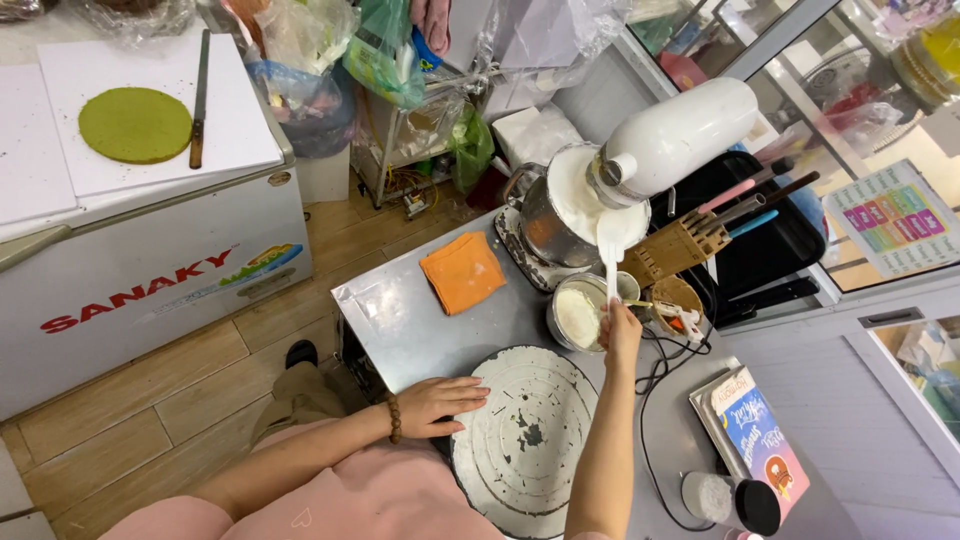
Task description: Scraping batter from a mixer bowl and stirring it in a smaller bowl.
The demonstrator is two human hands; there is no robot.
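Both of my hands are busy at the steel table (400, 320). Low in the frame's centre, my left hand (440, 405) lies flat, fingers spread, on the rim of the worn white turntable (525, 440). Just above it, my right hand (620, 335) grips a white spatula (610, 245), its blade raised between the small cream bowl (578, 312) and the mixer bowl (560, 205).
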